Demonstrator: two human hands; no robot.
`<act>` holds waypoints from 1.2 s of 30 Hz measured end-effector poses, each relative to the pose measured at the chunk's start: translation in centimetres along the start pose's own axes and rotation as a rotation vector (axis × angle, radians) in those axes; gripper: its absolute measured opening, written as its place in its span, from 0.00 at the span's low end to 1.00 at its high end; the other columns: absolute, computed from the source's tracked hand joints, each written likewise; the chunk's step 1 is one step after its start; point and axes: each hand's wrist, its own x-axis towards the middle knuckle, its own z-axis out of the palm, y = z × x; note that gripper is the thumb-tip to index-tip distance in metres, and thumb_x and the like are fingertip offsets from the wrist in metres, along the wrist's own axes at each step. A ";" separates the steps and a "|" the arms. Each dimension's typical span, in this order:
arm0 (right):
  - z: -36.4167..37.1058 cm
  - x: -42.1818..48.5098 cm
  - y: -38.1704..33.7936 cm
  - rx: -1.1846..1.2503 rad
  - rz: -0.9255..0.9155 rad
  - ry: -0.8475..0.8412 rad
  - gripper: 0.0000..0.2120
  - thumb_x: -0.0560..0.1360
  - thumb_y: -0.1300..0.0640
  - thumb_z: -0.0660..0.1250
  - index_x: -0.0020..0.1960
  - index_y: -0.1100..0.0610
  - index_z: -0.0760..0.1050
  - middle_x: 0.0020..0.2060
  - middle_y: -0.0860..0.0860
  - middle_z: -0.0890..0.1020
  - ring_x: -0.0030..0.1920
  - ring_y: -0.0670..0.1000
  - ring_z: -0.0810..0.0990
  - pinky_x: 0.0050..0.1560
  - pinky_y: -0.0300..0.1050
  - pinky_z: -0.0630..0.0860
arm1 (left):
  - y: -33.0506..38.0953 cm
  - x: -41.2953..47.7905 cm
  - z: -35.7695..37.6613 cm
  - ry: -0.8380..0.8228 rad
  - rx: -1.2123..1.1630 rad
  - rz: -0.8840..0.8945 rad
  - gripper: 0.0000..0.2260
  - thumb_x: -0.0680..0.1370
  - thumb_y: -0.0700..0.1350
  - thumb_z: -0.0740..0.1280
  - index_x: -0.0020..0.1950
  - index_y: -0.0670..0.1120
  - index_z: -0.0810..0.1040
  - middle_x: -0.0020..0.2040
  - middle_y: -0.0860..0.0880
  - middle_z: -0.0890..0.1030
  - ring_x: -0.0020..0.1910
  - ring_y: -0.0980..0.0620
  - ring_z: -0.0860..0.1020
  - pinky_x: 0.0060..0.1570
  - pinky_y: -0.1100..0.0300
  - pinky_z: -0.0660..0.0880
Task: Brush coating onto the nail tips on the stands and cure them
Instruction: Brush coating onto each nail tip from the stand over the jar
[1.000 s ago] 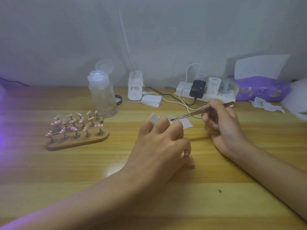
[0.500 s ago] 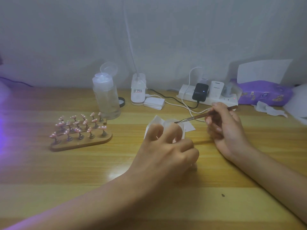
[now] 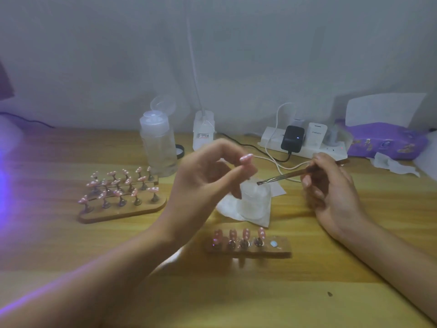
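Note:
My left hand (image 3: 203,183) is raised above the table and pinches a pink nail tip (image 3: 246,158) between thumb and fingers; its stem is blurred. My right hand (image 3: 331,192) grips a thin brush (image 3: 281,177), whose tip points left over a small clear jar (image 3: 255,197), just below the pinched nail tip. Near me lies a small wooden strip (image 3: 283,250) with several pink tips on stands and one bare spot at its right end. A larger wooden stand (image 3: 123,213) with several pink tips sits to the left.
The jar rests on a white wipe (image 3: 229,207). Behind are a clear bottle with its flip cap open (image 3: 157,147), a white lamp base (image 3: 203,131), a power strip with chargers (image 3: 305,145) and a purple tissue pack (image 3: 387,143). Violet light glows at the left edge.
My left hand has lifted off the table with a pink nail tip, uncovering the small strip and the jar. My right hand with the brush has barely moved.

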 end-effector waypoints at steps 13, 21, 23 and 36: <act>-0.1 -0.3 -0.2 -0.080 -0.154 -0.038 0.12 0.79 0.50 0.64 0.37 0.51 0.73 0.25 0.49 0.77 0.25 0.44 0.72 0.24 0.33 0.65 | -3.5 -0.5 -1.5 0.083 0.036 -0.156 0.05 0.74 0.40 0.72 0.48 0.41 0.85 0.43 0.51 0.86 0.30 0.55 0.78 0.32 0.70 0.72; 0.5 -1.4 0.0 -0.317 -0.440 -0.153 0.15 0.81 0.55 0.59 0.36 0.47 0.73 0.25 0.48 0.77 0.25 0.47 0.71 0.24 0.34 0.65 | -3.5 -0.7 -1.5 0.082 0.037 -0.175 0.06 0.74 0.45 0.71 0.49 0.46 0.85 0.40 0.50 0.85 0.28 0.55 0.77 0.28 0.67 0.71; 0.8 -1.9 0.0 -0.338 -0.490 -0.208 0.13 0.82 0.54 0.59 0.38 0.51 0.72 0.25 0.48 0.77 0.24 0.44 0.71 0.24 0.32 0.65 | -3.6 -0.7 -1.5 0.082 0.040 -0.169 0.07 0.74 0.45 0.71 0.49 0.44 0.85 0.41 0.49 0.85 0.29 0.54 0.78 0.29 0.67 0.71; 1.9 -1.7 -0.5 -0.501 -0.461 -0.367 0.14 0.82 0.58 0.57 0.40 0.62 0.70 0.25 0.54 0.75 0.24 0.47 0.69 0.27 0.34 0.66 | -3.8 -0.6 -1.4 0.065 0.099 -0.225 0.03 0.76 0.39 0.73 0.46 0.47 0.83 0.41 0.57 0.83 0.26 0.58 0.72 0.28 0.69 0.70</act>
